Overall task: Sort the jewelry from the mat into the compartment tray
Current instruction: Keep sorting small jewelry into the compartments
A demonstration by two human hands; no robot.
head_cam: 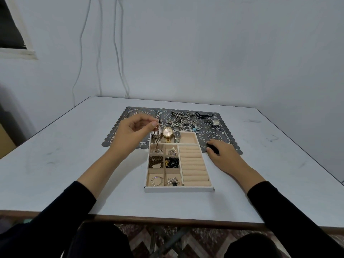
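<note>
A white compartment tray with beige lining lies on the table, its far end on the grey lace mat. My left hand pinches a chain bracelet by its upper end. The chain hangs down, and its lower end reaches a small compartment in the tray's upper left. My right hand rests on the table and the mat's edge, right of the tray, fingers loosely curled. A gold watch lies in the tray's far section. A pile of jewelry and a silver watch remain on the mat.
Small tray compartments hold bead bracelets and pearl pieces; the ring-roll section on the right holds nothing. The white table has its front edge close to my body. A wall with hanging cables stands behind the table.
</note>
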